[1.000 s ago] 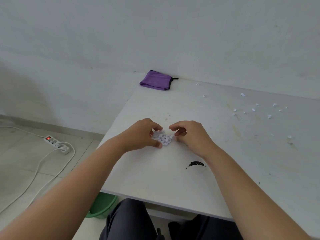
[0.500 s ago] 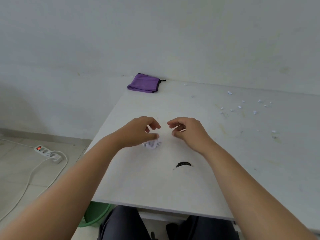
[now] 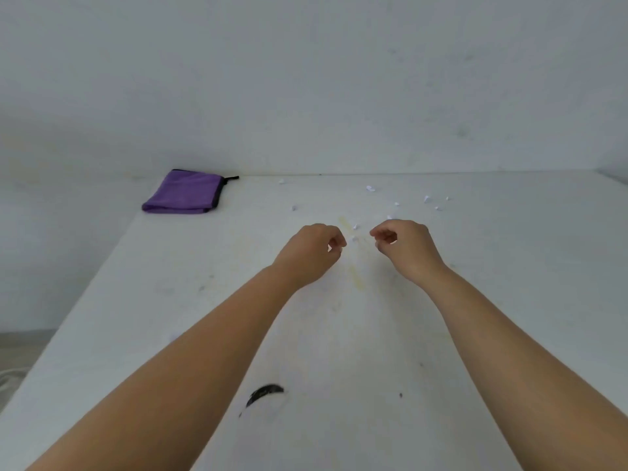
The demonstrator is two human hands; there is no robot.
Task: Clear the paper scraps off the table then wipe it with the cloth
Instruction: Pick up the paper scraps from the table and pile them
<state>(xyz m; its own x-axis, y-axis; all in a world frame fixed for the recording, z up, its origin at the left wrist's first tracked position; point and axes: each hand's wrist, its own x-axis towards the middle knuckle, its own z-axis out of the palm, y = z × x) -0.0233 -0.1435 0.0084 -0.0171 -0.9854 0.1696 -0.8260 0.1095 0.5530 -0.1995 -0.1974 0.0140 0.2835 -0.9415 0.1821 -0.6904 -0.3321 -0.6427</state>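
Left hand: I see my left hand (image 3: 311, 253) stretched out over the middle of the surface (image 3: 190, 300), its fingers (image 3: 336, 244) curled in toward the thumb. Whether a scrap sits between them I cannot tell; only a speck of white shows in the gap.
Right hand: my right hand (image 3: 406, 248) reaches out just beside the left, the two apart with a small gap between them. Its fingers (image 3: 382, 236) are curled as well, thumb near the fingertips, and I cannot tell if they hold anything.
Paper scraps: small white paper scraps (image 3: 426, 198) lie scattered on the far part of the surface, beyond the right hand and toward the wall. A couple more bits (image 3: 355, 227) lie in the gap between my two hands, and single ones (image 3: 294, 208) lie further left.
Cloth: the folded purple cloth (image 3: 185, 193) lies at the far left corner of the surface, near the wall, well apart from both hands. It has a dark edge and a short black loop on its right side.
Surface marks: a black smudge (image 3: 263, 392) shows near the front, between my forearms, and a yellowish streak (image 3: 356, 282) runs between the hands.
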